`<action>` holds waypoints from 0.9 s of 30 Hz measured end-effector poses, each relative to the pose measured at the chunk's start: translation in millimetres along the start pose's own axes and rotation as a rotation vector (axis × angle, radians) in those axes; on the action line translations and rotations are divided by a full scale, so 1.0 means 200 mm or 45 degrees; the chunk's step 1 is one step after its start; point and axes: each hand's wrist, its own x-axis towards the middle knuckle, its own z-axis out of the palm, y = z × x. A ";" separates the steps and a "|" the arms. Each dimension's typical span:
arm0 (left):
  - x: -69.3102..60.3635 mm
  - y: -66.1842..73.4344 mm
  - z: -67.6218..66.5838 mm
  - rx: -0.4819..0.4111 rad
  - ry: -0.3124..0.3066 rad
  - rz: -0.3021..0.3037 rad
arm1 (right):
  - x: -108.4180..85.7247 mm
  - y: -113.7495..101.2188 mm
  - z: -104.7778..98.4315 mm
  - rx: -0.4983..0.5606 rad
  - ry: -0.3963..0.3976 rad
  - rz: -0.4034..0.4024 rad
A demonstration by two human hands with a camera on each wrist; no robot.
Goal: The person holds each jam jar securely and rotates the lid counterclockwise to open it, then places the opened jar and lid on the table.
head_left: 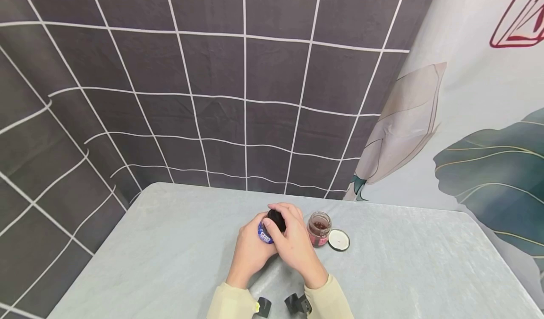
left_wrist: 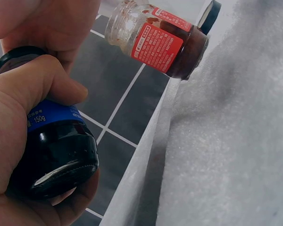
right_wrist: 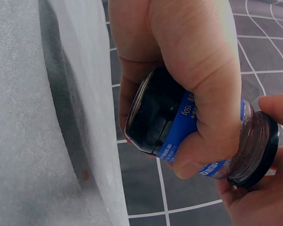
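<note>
In front of me, my left hand (head_left: 251, 248) grips a small glass jar (right_wrist: 155, 120) with a blue label and dark contents. The thumb lies across the label. My right hand (head_left: 294, 238) holds the black lid (right_wrist: 262, 153) at the jar's mouth, fingers around its rim; whether the lid is loose or screwed tight I cannot tell. In the right wrist view the jar is seen tilted, its clear neck showing below the lid. Just right of my hands stands a second glass jar (head_left: 318, 229), open, with a red label and dark red contents.
A loose lid (head_left: 339, 239) lies white inside up beside the open jar. The grey cloth-covered table (head_left: 170, 262) meets a dark curtain (head_left: 212, 120) with white grid lines at the back. A patterned pale curtain (head_left: 425, 158) hangs at the right.
</note>
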 end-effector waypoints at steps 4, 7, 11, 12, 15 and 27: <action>0.00 0.00 0.00 0.000 0.000 0.002 | 0.00 0.00 0.00 0.002 0.001 -0.001; 0.00 0.00 0.00 -0.003 0.000 0.009 | 0.00 0.00 0.00 -0.001 0.005 -0.006; 0.00 0.00 0.00 0.001 0.001 0.012 | 0.00 0.01 0.00 -0.006 0.008 -0.014; 0.00 0.00 0.00 0.004 -0.001 0.012 | 0.00 0.01 0.00 -0.007 0.008 -0.015; 0.00 0.00 0.00 0.006 -0.005 0.002 | 0.00 0.01 0.00 -0.002 0.006 -0.011; 0.00 0.00 0.00 0.008 -0.013 -0.006 | 0.00 0.01 0.00 0.003 -0.002 -0.012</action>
